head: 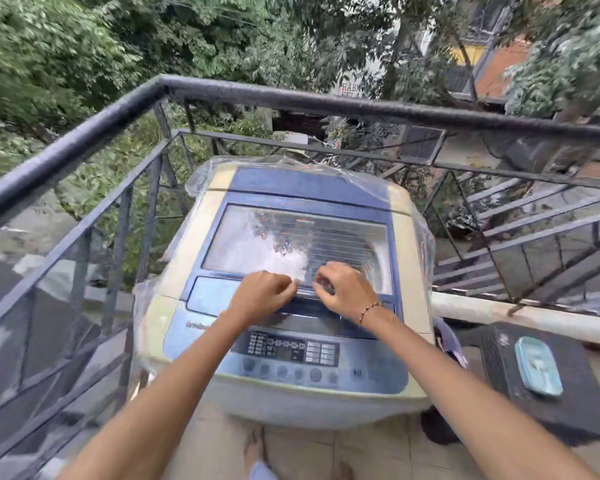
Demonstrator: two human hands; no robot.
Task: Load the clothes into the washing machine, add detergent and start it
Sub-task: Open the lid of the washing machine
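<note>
We see a washing machine point(405, 240) with a cream body and a blue top. Its lid point(257, 237) has a blue frame around a clear, whitish window. The control panel point(291, 351) is grey-blue, with a black display and pale markings. The railing point(84, 135) is dark blue-grey. The bracelet point(368, 311) has red and dark beads. A teal tin point(538, 367) lies on a black crate point(575, 410), and the trees point(84, 46) are green.

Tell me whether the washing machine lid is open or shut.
Shut: the lid lies flat on the washing machine, left hand and right hand gripping its front edge.
</note>
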